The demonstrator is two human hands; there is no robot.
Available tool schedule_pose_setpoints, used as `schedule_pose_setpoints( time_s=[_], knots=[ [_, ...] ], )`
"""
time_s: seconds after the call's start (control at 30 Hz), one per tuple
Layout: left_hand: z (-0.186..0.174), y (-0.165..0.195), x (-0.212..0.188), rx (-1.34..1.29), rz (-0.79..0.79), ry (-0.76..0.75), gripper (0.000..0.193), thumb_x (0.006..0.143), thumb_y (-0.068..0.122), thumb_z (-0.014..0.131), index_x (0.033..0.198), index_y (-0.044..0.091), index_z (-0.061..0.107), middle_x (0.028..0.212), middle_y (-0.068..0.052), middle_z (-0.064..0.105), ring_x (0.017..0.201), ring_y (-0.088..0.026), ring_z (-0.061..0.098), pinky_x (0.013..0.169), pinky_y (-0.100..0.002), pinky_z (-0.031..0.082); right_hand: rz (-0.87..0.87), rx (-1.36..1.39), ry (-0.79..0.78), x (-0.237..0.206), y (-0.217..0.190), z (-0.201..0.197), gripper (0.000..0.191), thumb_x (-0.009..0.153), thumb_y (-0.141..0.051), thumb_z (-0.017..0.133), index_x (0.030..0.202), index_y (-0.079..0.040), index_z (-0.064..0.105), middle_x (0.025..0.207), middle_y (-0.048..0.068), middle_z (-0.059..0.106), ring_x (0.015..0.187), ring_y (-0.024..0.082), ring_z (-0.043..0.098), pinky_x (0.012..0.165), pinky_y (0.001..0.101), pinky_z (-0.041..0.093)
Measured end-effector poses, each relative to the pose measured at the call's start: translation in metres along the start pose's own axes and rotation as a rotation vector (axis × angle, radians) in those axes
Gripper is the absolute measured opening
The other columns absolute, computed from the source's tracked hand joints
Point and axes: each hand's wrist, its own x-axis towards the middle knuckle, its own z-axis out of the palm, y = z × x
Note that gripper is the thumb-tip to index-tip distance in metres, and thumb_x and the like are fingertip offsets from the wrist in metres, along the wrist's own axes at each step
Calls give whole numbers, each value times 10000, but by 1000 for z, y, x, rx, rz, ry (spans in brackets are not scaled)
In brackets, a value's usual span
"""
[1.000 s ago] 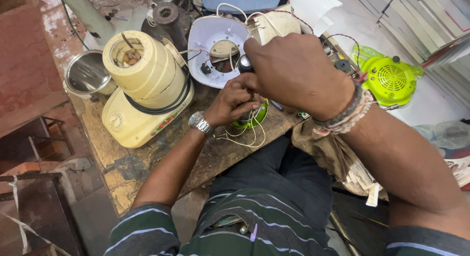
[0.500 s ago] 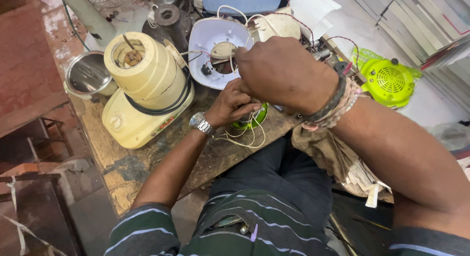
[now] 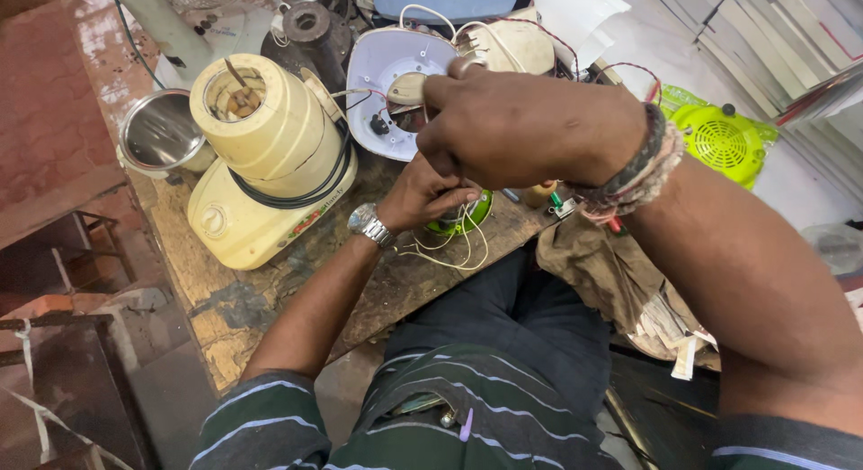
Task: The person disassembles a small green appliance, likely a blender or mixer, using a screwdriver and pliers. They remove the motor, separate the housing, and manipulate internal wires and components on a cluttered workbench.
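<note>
The small green part [image 3: 463, 214] at the wooden bench [image 3: 225, 299] edge is pinched in the left hand [image 3: 422, 196], its white wires [image 3: 454, 250] trailing loose, while the right hand [image 3: 521, 128], closed above, should be kept steady and clear of them.

The right hand [image 3: 530, 128] is now raised slightly higher and farther forward, covering more of the white appliance base [image 3: 382, 84].

Cream mixer [image 3: 270, 164] (crowding workbench's left)
</note>
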Motion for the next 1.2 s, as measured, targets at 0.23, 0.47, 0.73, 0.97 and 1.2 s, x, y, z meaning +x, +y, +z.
schedule_pose_setpoints(
  time_s=[0.23,0.47,0.73,0.97,1.2],
  knots=[
    [-1,1,2,-51,186,89,150,946,226,771,925,87,721,988,-36,751,959,-223,691,856,-385,537,291,-211,64,0,3,22,368,875,-406,734,879,-38,726,737,184,711,681,363,722,598,455,564],
    [3,-8,1,-62,140,22,145,988,203,722,927,72,709,937,-26,758,807,-195,694,740,-358,520,440,-381,68,10,-2,23,595,876,-667,693,675,-110,757,590,109,682,536,281,705,455,407,528],
    [4,-13,-3,91,-27,-57,282,954,241,796,787,44,684,690,-66,627,658,-216,624,661,-384,468,447,-439,101,7,-4,40,468,875,-590,704,742,-150,788,652,69,714,582,256,726,454,376,532],
    [2,-6,-1,131,232,91,190,903,235,771,1032,95,774,1137,-133,716,1096,-298,638,939,-431,498,20,-231,227,1,3,26,204,786,-231,701,945,-106,724,854,131,712,797,317,732,643,382,573],
    [1,-11,-2,96,243,53,129,915,206,790,974,96,757,1072,-80,743,1101,-272,666,1009,-451,489,181,-201,3,5,-1,17,295,869,-291,673,1054,-62,696,913,191,702,843,365,711,720,449,566]
  ],
)
